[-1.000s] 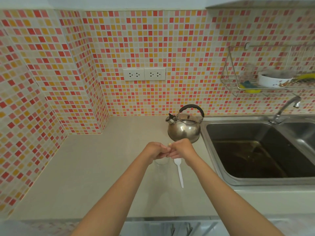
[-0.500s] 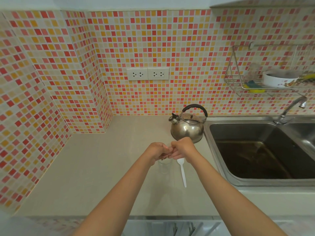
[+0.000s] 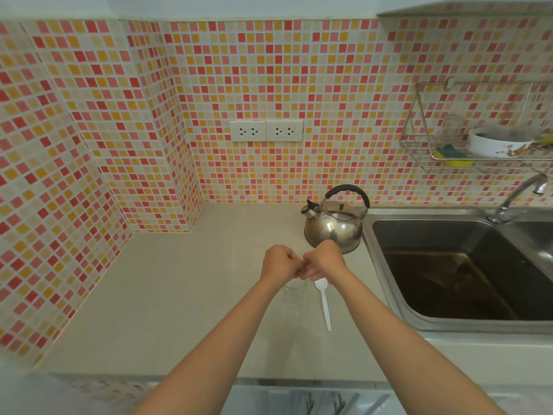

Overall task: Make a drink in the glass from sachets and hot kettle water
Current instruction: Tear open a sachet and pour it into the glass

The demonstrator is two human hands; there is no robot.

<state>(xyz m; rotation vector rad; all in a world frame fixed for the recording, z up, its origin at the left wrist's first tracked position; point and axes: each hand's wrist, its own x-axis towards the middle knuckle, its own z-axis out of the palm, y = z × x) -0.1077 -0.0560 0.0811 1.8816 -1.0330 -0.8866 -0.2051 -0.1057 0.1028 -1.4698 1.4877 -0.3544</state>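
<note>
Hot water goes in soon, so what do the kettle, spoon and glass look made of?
Kettle: polished metal, probably stainless steel, mirror reflections; black handle, material unclear. Spoon: likely plastic, opaque matte white, thin. Glass: clear, countertop shows through; glass or plastic, cannot tell.

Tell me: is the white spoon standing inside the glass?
No, the white spoon lies flat on the counter just right of the glass.

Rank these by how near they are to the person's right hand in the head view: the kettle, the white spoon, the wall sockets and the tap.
From the right hand:
1. White spoon, just below the hand on the counter.
2. Kettle, right behind the hand; too close to the spoon to call firmly.
3. Wall sockets, up on the tiled wall.
4. Tap, far right over the sink.
</note>
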